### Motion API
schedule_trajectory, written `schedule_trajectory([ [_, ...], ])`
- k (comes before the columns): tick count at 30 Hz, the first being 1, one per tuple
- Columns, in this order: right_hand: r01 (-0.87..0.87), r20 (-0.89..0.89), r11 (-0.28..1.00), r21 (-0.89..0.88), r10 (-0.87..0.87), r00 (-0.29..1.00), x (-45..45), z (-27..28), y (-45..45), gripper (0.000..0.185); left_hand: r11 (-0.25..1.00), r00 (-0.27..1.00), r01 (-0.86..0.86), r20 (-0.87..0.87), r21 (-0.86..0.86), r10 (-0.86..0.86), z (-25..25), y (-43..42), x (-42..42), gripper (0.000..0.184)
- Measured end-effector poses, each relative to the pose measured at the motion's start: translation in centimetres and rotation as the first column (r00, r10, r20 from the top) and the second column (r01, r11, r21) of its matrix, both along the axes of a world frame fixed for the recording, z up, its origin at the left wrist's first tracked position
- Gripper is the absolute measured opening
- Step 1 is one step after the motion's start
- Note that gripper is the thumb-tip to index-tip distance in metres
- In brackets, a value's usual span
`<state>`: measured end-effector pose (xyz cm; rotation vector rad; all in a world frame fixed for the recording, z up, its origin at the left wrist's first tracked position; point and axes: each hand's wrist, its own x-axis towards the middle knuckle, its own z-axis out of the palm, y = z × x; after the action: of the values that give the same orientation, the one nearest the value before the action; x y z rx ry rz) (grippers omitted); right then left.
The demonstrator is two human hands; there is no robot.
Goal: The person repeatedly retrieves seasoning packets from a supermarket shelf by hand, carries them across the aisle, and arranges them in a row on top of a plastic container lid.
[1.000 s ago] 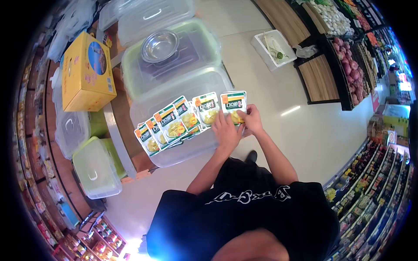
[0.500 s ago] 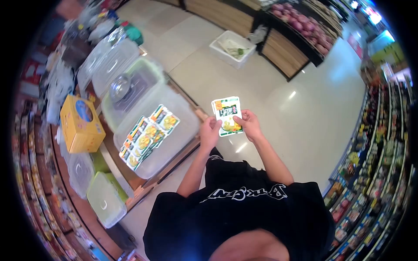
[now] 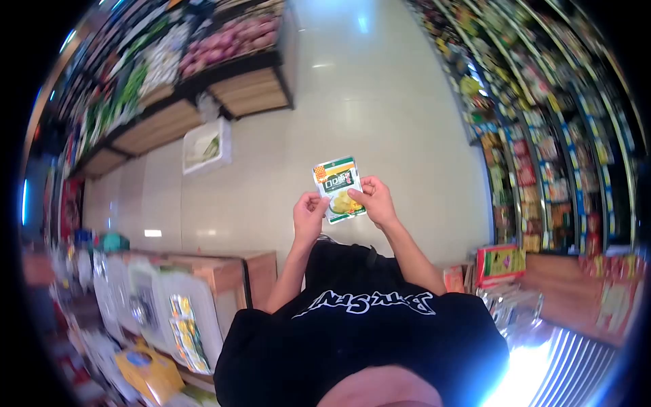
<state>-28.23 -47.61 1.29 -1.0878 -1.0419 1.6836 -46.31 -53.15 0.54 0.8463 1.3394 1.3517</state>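
A white, green and yellow food packet (image 3: 338,190) is held upright in front of my body, its printed front facing me. My left hand (image 3: 310,215) pinches its lower left edge between thumb and fingers. On the opposite edge, my right hand (image 3: 376,200) grips it, the thumb lying across the front. More packets of similar colours (image 3: 187,336) lie in an overlapping row on a translucent plastic lid (image 3: 210,305) at the lower left, out of reach of both hands.
A wooden stand with red onions (image 3: 230,42) and other vegetables runs along the upper left. Near it on the floor sits a white foam box (image 3: 207,146). Stocked shelves (image 3: 536,149) line the right side. A yellow box (image 3: 149,370) stands at the lower left.
My view has turned to the right, so the lids and loose packets have swung to the lower left. Both hands still hold the same packet, now tilted slightly the other way.
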Motion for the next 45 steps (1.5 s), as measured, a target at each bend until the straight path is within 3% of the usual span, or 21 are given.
schedule_trajectory([
  [3, 0.19, -0.122, 0.982, 0.005, -0.188, 0.975, 6.4, -0.1, 1.2, 0.025, 0.984, 0.984, 0.177, 0.025, -0.012, -0.176, 0.5, 4.6, 5.9, 0.017],
  [10, 0.455, -0.022, 0.889, -0.042, -0.457, 0.889, 18.9, -1.2, 6.1, 0.025, 0.881, 0.882, 0.47, -0.001, -0.049, -0.471, -0.7, 15.2, 17.9, 0.016],
  [12, 0.502, 0.044, 0.864, -0.031, -0.5, 0.865, 21.8, -2.0, 8.7, 0.026, 0.847, 0.844, 0.529, -0.07, -0.06, -0.532, -1.3, 18.8, 20.9, 0.013],
  [15, 0.558, -0.022, 0.826, -0.074, -0.561, 0.827, 26.2, -2.5, 12.8, 0.026, 0.819, 0.821, 0.571, 0.016, -0.052, -0.571, -2.0, 24.4, 25.9, 0.013],
  [18, 0.607, 0.043, 0.793, -0.056, -0.605, 0.795, 31.0, -3.0, 17.6, 0.024, 0.769, 0.769, 0.635, -0.036, -0.071, -0.639, -1.4, 30.9, 31.1, 0.011],
  [23, 0.638, 0.158, 0.77, -0.012, -0.628, 0.762, 40.4, -0.1, 23.0, 0.02, 0.63, 0.63, 0.776, -0.016, -0.042, -0.777, -1.1, 40.3, 41.0, 0.01],
  [28, 0.667, 0.203, 0.744, 0.025, -0.658, 0.726, 47.5, 0.7, 25.5, 0.015, 0.522, 0.523, 0.852, -0.115, 0.041, -0.845, -0.6, 46.5, 49.7, 0.008],
  [30, 0.699, 0.228, 0.715, 0.004, -0.681, 0.696, 50.4, -0.2, 26.6, 0.012, 0.479, 0.478, 0.877, -0.166, 0.036, -0.863, -0.4, 48.5, 52.9, 0.008],
  [33, 0.724, 0.414, 0.689, 0.036, -0.67, 0.617, 55.0, -1.3, 28.6, 0.012, 0.419, 0.418, 0.906, -0.253, 0.055, -0.872, -0.2, 51.1, 57.8, 0.007],
  [37, 0.731, 0.557, 0.588, 0.345, -0.756, 0.345, 61.9, -3.7, 32.2, 0.014, 0.317, 0.321, 0.941, -0.614, 0.119, -0.721, 0.6, 55.1, 65.4, 0.009],
  [39, 0.78, 0.547, 0.581, 0.232, -0.741, 0.39, 65.5, -3.4, 34.2, 0.014, 0.242, 0.315, 0.947, -0.753, 0.211, -0.577, 1.1, 57.6, 70.0, 0.01],
  [43, 0.833, 0.466, 0.535, 0.14, -0.778, 0.421, 73.2, -1.0, 39.2, 0.016, 0.296, 0.143, 0.955, -0.887, 0.008, -0.439, 2.5, 61.7, 79.1, 0.014],
  [45, 0.799, 0.577, 0.529, 0.285, -0.761, 0.297, 77.3, -0.2, 41.2, 0.015, 0.308, 0.125, 0.951, -0.899, -0.011, -0.419, 3.1, 63.7, 83.6, 0.017],
])
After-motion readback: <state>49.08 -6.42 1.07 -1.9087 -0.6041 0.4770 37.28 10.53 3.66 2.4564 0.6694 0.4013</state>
